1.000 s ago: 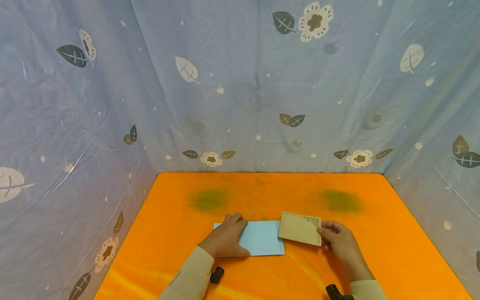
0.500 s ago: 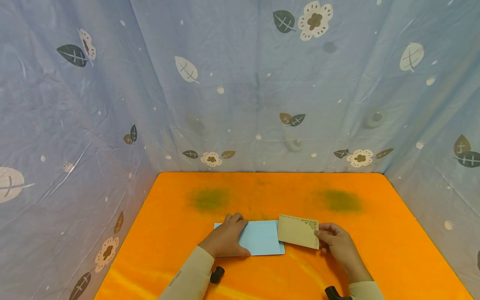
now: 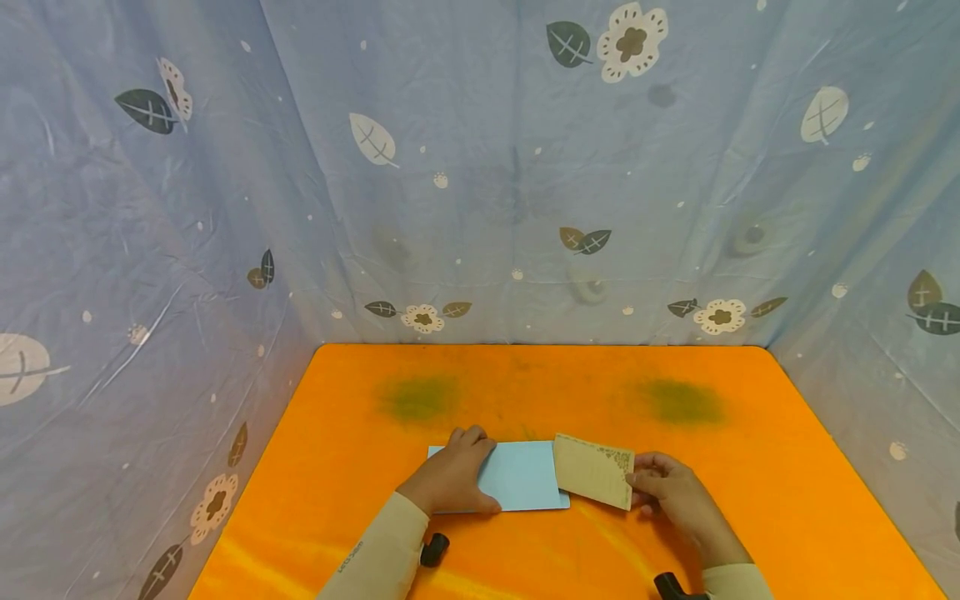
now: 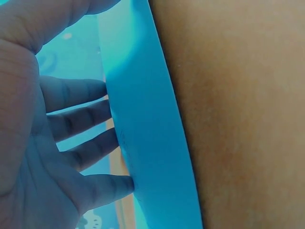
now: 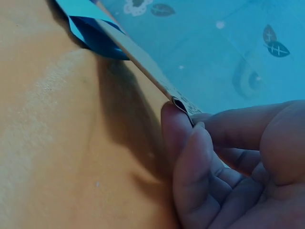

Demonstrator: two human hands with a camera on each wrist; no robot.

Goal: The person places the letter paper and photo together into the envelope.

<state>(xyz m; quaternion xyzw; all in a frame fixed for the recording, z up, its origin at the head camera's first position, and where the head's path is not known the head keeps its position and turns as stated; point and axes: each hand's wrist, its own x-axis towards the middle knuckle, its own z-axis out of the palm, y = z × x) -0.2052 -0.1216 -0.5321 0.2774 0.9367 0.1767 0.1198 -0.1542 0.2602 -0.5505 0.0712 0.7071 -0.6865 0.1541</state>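
A light blue envelope [image 3: 520, 476] lies flat on the orange tabletop. My left hand [image 3: 457, 475] presses on its left part, thumb at the near edge, fingers reaching to the far edge. In the left wrist view those fingers [image 4: 86, 94] are nearly straight, their tips on the envelope [image 4: 150, 119]. My right hand [image 3: 675, 492] pinches the right edge of a tan card [image 3: 592, 472] with a printed corner pattern. The card is tilted, its left end overlapping the envelope's right end. In the right wrist view the envelope's end [image 5: 97, 38] gapes beside the card [image 5: 140, 57].
The orange tabletop [image 3: 540, 383] bears two greenish patches towards the back. Blue patterned curtains [image 3: 480, 208] stand behind it and on both sides. A black wrist piece [image 3: 435, 550] shows at the left sleeve, another [image 3: 671, 585] at the right.
My right hand has moved the card slightly left and nearer to me, so it overlaps more of the envelope's right end and slants more. The left hand and envelope have stayed put.
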